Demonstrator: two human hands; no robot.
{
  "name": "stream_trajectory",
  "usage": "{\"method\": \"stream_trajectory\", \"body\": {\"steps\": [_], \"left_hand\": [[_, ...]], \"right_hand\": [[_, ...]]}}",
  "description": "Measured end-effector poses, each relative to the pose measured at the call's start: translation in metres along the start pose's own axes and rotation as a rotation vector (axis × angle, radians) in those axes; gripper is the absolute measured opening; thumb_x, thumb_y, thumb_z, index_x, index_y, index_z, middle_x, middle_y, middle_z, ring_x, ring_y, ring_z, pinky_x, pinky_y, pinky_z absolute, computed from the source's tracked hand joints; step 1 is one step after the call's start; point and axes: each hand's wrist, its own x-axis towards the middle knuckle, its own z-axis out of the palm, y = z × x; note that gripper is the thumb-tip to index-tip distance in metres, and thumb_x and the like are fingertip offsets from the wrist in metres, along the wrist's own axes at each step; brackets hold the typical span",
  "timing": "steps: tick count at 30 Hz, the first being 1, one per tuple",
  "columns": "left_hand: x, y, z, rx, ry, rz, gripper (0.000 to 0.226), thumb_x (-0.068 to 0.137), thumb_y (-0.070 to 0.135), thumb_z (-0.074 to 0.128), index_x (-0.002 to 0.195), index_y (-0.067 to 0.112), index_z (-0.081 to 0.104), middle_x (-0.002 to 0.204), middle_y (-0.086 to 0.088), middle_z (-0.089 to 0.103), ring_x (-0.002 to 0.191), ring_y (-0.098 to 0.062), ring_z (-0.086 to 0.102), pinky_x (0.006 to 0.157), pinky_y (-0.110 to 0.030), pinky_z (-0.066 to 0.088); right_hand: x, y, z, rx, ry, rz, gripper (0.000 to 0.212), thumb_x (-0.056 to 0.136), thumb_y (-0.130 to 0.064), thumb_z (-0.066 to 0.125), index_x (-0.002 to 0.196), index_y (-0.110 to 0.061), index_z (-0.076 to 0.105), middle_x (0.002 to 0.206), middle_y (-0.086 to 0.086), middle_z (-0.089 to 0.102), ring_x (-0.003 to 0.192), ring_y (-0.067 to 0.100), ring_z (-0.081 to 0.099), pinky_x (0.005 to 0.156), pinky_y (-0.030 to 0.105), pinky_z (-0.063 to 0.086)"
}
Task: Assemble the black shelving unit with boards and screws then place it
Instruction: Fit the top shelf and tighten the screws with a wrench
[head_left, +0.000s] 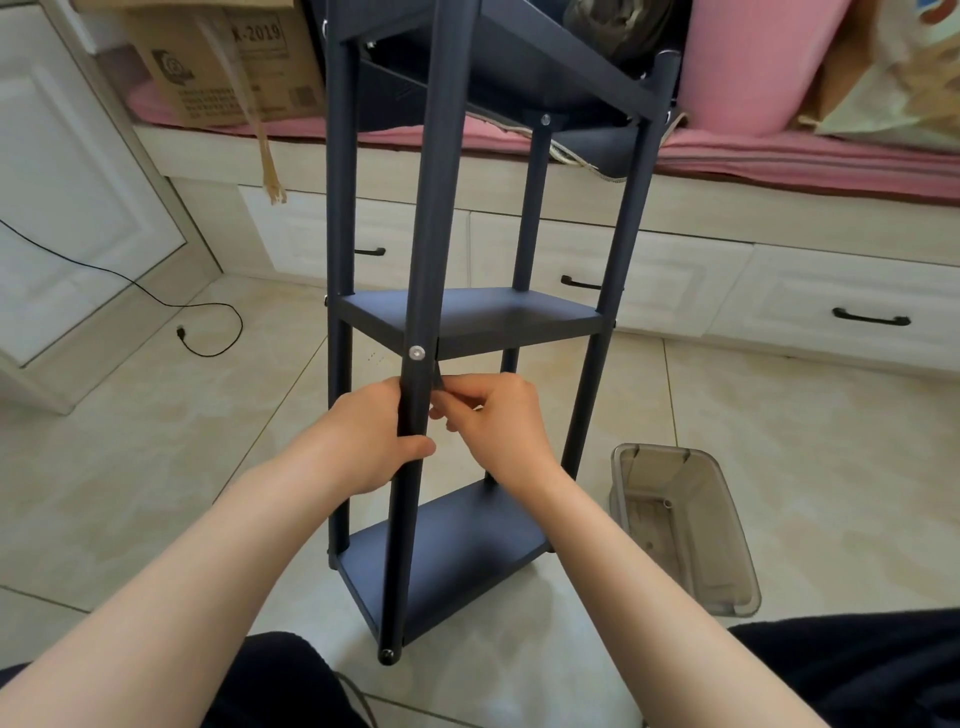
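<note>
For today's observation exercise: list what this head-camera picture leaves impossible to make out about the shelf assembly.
- Shelving unit top: cut off by the upper edge.
- What the right hand pinches: hidden by its fingers.
- Left hand palm: behind the front pole.
- Bin contents: too small.

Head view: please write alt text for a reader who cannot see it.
A person's left hand grips the near front pole of a black shelving unit standing on a tiled floor, while the right hand pinches something small beside the pole. A clear plastic bin sits to the right.
</note>
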Motion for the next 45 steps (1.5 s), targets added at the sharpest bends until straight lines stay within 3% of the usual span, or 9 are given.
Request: {"method": "stream_trajectory", "body": {"steps": [3,7,13,18,26,32,37,42,45], "left_hand": [[0.000,0.001,0.000,0.003,0.005,0.003,0.029,0.091,0.023,0.072,0.102,0.035,0.048,0.080,0.009,0.058,0.068,-0.012,0.059,0.064,-0.027,0.050],[0.001,0.001,0.001,0.016,0.009,-0.011,0.030,0.090,0.025,0.072,0.106,0.029,0.047,0.082,0.005,0.059,0.066,-0.013,0.057,0.068,-0.030,0.051],[-0.002,-0.002,-0.001,0.000,-0.006,-0.035,0.027,0.091,0.023,0.072,0.104,0.028,0.049,0.088,0.002,0.061,0.083,-0.025,0.066,0.082,-0.043,0.058],[-0.002,-0.006,-0.001,-0.017,-0.001,-0.033,0.031,0.090,0.020,0.073,0.087,0.035,0.046,0.084,0.006,0.060,0.080,-0.020,0.065,0.084,-0.043,0.058],[0.002,-0.007,-0.003,-0.034,-0.015,-0.018,0.029,0.089,0.022,0.074,0.091,0.036,0.049,0.084,0.009,0.060,0.081,-0.018,0.065,0.087,-0.042,0.058],[0.007,-0.004,-0.007,-0.016,-0.025,-0.054,0.028,0.089,0.024,0.073,0.096,0.035,0.048,0.090,-0.001,0.066,0.080,-0.022,0.070,0.079,-0.042,0.061],[0.008,-0.002,-0.013,-0.010,-0.024,-0.105,0.029,0.088,0.022,0.075,0.107,0.024,0.053,0.090,-0.005,0.070,0.077,-0.025,0.072,0.078,-0.043,0.061],[0.005,-0.001,-0.011,0.007,0.010,-0.127,0.025,0.087,0.023,0.076,0.098,0.020,0.054,0.091,-0.006,0.069,0.073,-0.026,0.072,0.070,-0.038,0.061],[0.002,0.001,-0.006,0.020,0.026,-0.121,0.023,0.086,0.022,0.077,0.092,0.021,0.055,0.084,-0.007,0.070,0.068,-0.025,0.072,0.064,-0.036,0.060]], "right_hand": [[0.000,0.003,0.008,0.024,0.069,-0.051,0.014,0.093,-0.017,0.066,0.098,-0.015,0.079,0.079,-0.005,0.074,0.065,-0.003,0.063,0.069,0.013,0.051],[0.002,0.008,0.023,0.022,0.182,-0.149,0.013,0.092,-0.016,0.067,0.096,-0.011,0.079,0.081,0.002,0.076,0.070,0.014,0.067,0.069,0.026,0.055],[0.007,0.014,0.044,0.032,0.329,-0.252,0.012,0.089,-0.012,0.067,0.085,-0.005,0.076,0.070,0.003,0.069,0.066,0.001,0.055,0.063,0.004,0.039],[0.016,0.016,0.056,0.050,0.379,-0.289,0.010,0.087,-0.009,0.069,0.082,-0.002,0.075,0.075,0.007,0.072,0.074,0.004,0.057,0.066,0.004,0.042],[0.025,0.018,0.062,0.071,0.396,-0.321,0.007,0.084,-0.005,0.071,0.084,0.000,0.077,0.079,0.011,0.074,0.078,0.014,0.062,0.067,0.009,0.044],[0.017,0.029,0.044,0.017,0.336,-0.344,0.011,0.090,-0.007,0.068,0.093,-0.001,0.077,0.077,0.009,0.071,0.068,0.010,0.061,0.067,0.016,0.048],[0.006,0.042,-0.006,-0.126,0.126,-0.183,0.017,0.095,-0.014,0.063,0.099,-0.003,0.076,0.078,0.011,0.070,0.070,0.027,0.063,0.070,0.043,0.052],[0.010,0.024,-0.072,-0.252,-0.170,0.094,0.019,0.094,-0.023,0.061,0.091,-0.013,0.078,0.078,-0.002,0.070,0.079,0.017,0.063,0.072,0.030,0.050],[0.023,0.012,-0.111,-0.391,-0.291,0.196,0.016,0.091,-0.023,0.064,0.083,-0.020,0.077,0.089,-0.003,0.071,0.086,0.014,0.062,0.071,0.027,0.048]]}}
